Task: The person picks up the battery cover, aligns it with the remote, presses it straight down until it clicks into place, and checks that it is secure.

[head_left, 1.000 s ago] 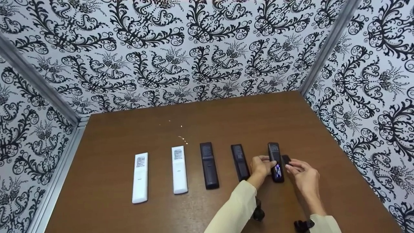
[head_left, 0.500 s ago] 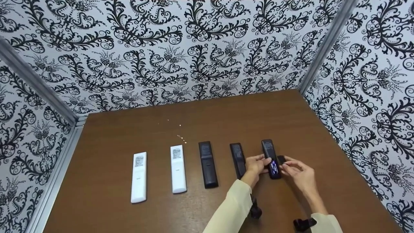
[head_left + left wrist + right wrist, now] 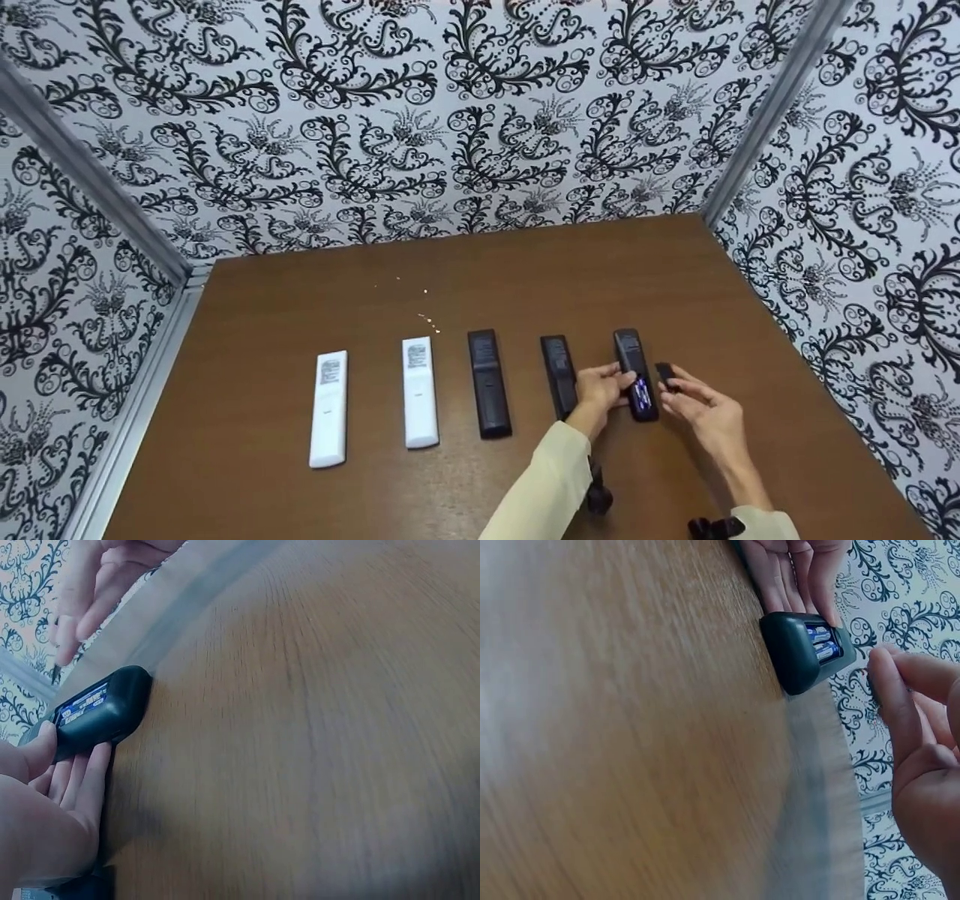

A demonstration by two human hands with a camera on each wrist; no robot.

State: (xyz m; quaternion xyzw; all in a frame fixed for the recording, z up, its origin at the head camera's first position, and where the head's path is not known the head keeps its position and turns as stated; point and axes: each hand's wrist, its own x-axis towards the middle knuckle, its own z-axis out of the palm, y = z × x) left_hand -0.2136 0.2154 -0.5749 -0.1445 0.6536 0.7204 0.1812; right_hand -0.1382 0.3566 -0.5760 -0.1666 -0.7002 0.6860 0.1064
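Observation:
At the right end of a row, a black remote control [image 3: 628, 346] lies back side up. Its battery bay is uncovered, and blue batteries [image 3: 823, 650] show side by side inside. My left hand [image 3: 600, 391] holds this remote from its left side, thumb on the back near the bay and fingers against the side, as the left wrist view shows. Just right of it, my right hand [image 3: 711, 420] pinches a small black battery cover [image 3: 665, 373] between thumb and fingers, apart from the remote. In the right wrist view the cover is mostly hidden behind the fingertips.
Leftward on the brown table [image 3: 480, 285] lie another black remote [image 3: 556, 360], partly behind the left hand, a longer black remote [image 3: 489, 386], and two white remotes [image 3: 418, 394] [image 3: 328, 409]. Patterned walls [image 3: 450, 112] enclose the table's back and sides.
The right hand has drawn the battery cover slightly farther from the remote. The held remote's top end has swung a little left. The other remotes lie as before; the head view has shifted slightly.

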